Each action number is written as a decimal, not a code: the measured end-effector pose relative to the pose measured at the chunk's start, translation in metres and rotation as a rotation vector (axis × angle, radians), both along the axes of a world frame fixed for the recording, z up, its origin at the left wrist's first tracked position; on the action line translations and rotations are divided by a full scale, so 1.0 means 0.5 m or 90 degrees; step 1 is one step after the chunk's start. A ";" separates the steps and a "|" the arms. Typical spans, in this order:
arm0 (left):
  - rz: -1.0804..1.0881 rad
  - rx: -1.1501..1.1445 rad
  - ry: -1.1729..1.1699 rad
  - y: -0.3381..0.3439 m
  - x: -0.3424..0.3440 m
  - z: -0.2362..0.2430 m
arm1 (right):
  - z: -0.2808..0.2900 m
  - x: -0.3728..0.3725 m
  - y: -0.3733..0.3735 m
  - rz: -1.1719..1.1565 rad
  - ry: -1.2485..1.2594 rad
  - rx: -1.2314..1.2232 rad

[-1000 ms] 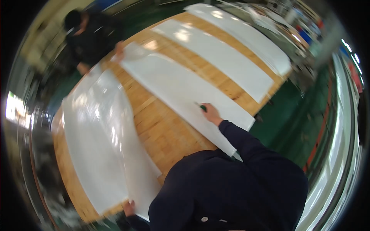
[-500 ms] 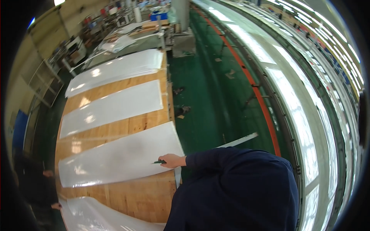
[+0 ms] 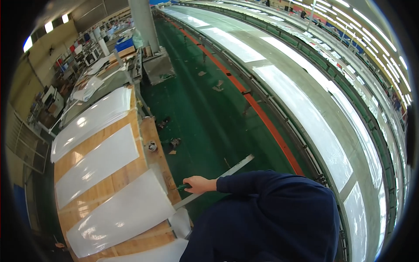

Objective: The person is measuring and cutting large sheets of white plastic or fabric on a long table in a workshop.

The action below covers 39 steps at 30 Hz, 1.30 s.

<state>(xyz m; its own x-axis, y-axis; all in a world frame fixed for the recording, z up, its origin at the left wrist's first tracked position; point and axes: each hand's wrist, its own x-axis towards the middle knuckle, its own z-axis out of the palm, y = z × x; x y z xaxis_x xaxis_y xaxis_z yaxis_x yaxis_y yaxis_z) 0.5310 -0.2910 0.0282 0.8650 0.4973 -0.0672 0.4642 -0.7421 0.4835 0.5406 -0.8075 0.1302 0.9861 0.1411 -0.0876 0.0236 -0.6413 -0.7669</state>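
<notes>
My right hand (image 3: 200, 184) is closed round a small green-handled tool (image 3: 184, 187) with a thin tip; its exact kind is too small to tell. The hand hovers just off the right edge of the wooden table (image 3: 126, 118). A long pale straight bar (image 3: 235, 167) passes beneath or beside my wrist, angled out from the table over the floor. Nearest the hand on the table lies a white glossy sheet (image 3: 126, 209), flat. Further off are a second white sheet (image 3: 100, 163) and a stack of sheets (image 3: 96, 120). My left hand is out of view.
A narrow wooden ledge (image 3: 155, 146) holding a small round item runs along the table's right side. Beyond the green floor (image 3: 205, 118) and an orange rail (image 3: 262, 115) stretches a long line of glossy panels (image 3: 301, 109). Another person's hand (image 3: 59, 245) shows at lower left.
The view has swung to the right, so the table sits further left. My right hand with the green-handled tool has moved from over the near white sheet to beyond the table's right edge.
</notes>
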 end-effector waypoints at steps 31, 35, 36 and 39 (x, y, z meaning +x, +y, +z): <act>0.260 -0.916 -0.517 -0.704 0.205 -0.063 | -0.057 0.178 -0.661 -0.026 0.007 -0.050; 0.321 -0.731 -0.527 -0.733 0.242 -0.089 | -0.107 0.216 -0.689 -0.034 0.087 -0.047; 0.344 -0.806 -0.567 -0.737 0.248 -0.092 | -0.120 0.225 -0.691 -0.039 0.083 -0.051; 0.624 -0.873 -0.537 -0.748 0.243 -0.089 | -0.154 0.278 -0.686 0.056 0.095 -0.039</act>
<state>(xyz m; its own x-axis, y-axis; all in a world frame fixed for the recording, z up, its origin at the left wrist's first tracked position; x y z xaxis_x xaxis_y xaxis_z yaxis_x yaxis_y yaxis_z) 0.6525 -0.6651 -0.0165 0.3601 0.7473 -0.5585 -0.2168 0.6493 0.7290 0.6798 -1.1504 0.0533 0.9455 0.2168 -0.2428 -0.0287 -0.6873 -0.7258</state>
